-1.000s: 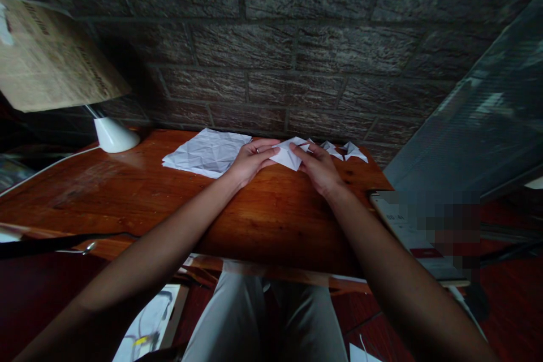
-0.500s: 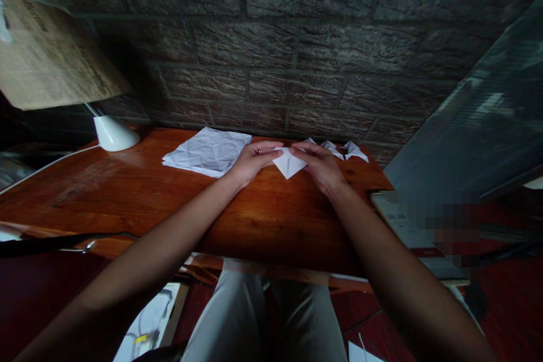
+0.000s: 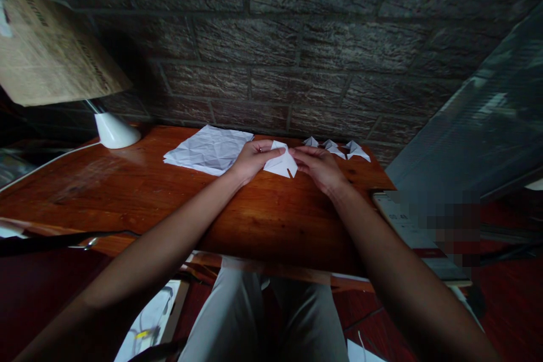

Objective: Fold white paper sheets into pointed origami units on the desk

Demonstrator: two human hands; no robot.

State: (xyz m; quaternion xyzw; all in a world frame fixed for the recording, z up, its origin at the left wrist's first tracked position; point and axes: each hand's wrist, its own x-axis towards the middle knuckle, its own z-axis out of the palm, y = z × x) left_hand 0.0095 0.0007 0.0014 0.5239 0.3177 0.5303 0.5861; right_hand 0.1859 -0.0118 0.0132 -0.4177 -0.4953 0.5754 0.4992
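A small piece of folded white paper (image 3: pixel 280 166) is held up over the wooden table, with a narrow slit showing at its lower right edge. My left hand (image 3: pixel 253 162) pinches it from the left, thumb lying across the front. From the right, my right hand (image 3: pixel 317 166) grips its upper right edge between thumb and fingers. Left of my hands lies a stack of creased white paper sheets (image 3: pixel 208 149). Behind my right hand stand several small folded paper pieces (image 3: pixel 357 151) in a row near the wall.
A lamp with a white base (image 3: pixel 116 131) and a brown paper shade (image 3: pixel 55 48) stands at the table's left. The wooden table (image 3: pixel 271 226) meets a dark stone-block wall (image 3: pixel 271 90). A grey translucent panel (image 3: pixel 475 113) leans at the right, beside a pale flat device (image 3: pixel 392 212).
The folded paper has been turned: its pointed diamond shape has given way to a wider face with a slit at the lower right. Both hands stay nearly in place.
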